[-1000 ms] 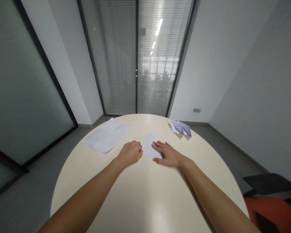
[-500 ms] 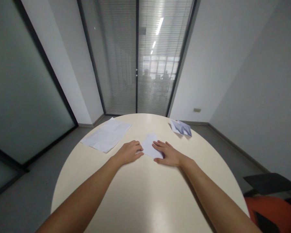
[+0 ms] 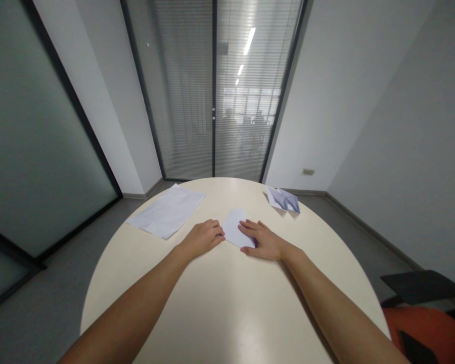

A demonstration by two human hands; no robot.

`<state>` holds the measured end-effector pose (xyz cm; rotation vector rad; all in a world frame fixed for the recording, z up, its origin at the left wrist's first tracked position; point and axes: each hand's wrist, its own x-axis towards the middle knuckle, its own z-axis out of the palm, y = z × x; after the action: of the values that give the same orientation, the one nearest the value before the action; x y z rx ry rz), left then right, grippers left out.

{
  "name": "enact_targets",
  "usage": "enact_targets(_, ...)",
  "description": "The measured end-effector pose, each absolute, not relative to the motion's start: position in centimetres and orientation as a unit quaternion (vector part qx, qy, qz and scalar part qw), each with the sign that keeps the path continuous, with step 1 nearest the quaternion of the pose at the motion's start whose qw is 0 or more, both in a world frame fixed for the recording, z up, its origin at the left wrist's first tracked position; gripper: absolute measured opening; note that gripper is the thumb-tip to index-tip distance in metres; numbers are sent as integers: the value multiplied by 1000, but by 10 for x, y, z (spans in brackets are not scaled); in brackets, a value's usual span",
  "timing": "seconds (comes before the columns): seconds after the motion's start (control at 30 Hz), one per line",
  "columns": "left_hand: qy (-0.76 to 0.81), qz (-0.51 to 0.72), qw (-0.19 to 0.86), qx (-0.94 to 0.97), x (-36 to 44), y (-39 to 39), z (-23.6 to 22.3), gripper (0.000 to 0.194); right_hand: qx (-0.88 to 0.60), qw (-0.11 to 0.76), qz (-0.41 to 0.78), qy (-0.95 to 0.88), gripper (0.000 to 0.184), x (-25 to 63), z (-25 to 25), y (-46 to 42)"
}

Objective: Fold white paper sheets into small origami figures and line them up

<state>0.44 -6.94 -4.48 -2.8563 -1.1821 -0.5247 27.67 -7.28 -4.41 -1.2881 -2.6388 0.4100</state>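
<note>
A small piece of folded white paper (image 3: 234,227) lies on the round table between my two hands. At its left corner, my left hand (image 3: 207,236) has its fingers curled, with thumb and index finger pinched together on the paper's edge. My right hand (image 3: 261,240) rests flat on the paper's right side with the fingers spread, covering part of it. The fingertips of my left hand partly hide the corner they pinch.
A larger white sheet (image 3: 169,210) lies at the table's left. Another folded paper (image 3: 283,200) stands creased near the far right edge of the cream table (image 3: 227,303). An orange and black chair (image 3: 424,328) is at the lower right.
The thumb and fingers of my left hand parted slightly at the paper's corner, then closed there again. My right hand has stayed in place on the paper.
</note>
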Motion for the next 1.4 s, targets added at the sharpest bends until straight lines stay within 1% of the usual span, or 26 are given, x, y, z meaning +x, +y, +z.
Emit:
enact_targets(0.1, -392, -168, 20, -904, 7, -71, -43, 23, -432, 104, 121, -888, 81, 277, -43, -73)
enact_targets(0.27, -420, -198, 21, -885, 13, -74, -43, 30, -405, 160, 90, -896, 51, 279, -41, -72)
enact_targets(0.4, -435, -198, 9, -878, 15, -75, -49, 33, -383, 178, 100, -901, 36, 278, -40, -72)
enact_targets(0.5, -436, -193, -7, -879, 15, -75, -56, 44, -353, 184, 120, -909, 29, 276, -39, -73)
enact_targets(0.57, -431, -192, -18, -882, 14, -74, -59, 50, -338, 194, 124, -912, 32, 275, -41, -73)
enact_targets(0.63, -427, -196, -26, -882, 14, -73, -62, 50, -343, 194, 120, -911, 42, 275, -45, -72)
enact_targets(0.7, -427, -210, -26, -879, 15, -71, -62, 44, -360, 187, 117, -906, 51, 275, -50, -71)
enact_targets(0.8, -406, -225, -26, -885, 18, -71, -58, 27, -381, 180, 123, -899, 57, 276, -56, -69)
enact_targets(0.9, -375, -220, -27, -900, 20, -74, -54, 25, -402, 165, 118, -893, 64, 277, -59, -66)
enact_targets(1.0, -365, -209, -26, -907, 20, -78, -54, 36, -417, 149, 111, -890, 66, 277, -60, -64)
enact_targets(1.07, -367, -202, -27, -908, 20, -78, -55, 40, -418, 143, 111, -890, 68, 279, -60, -64)
enact_targets(1.13, -371, -203, -26, -906, 20, -76, -56, 36, -418, 141, 111, -890, 70, 280, -60, -64)
enact_targets(1.27, -373, -234, -19, -898, 19, -69, -58, 22, -405, 139, 120, -896, 75, 279, -57, -67)
enact_targets(1.4, -364, -244, -21, -899, 17, -67, -57, 22, -394, 137, 130, -899, 71, 277, -53, -68)
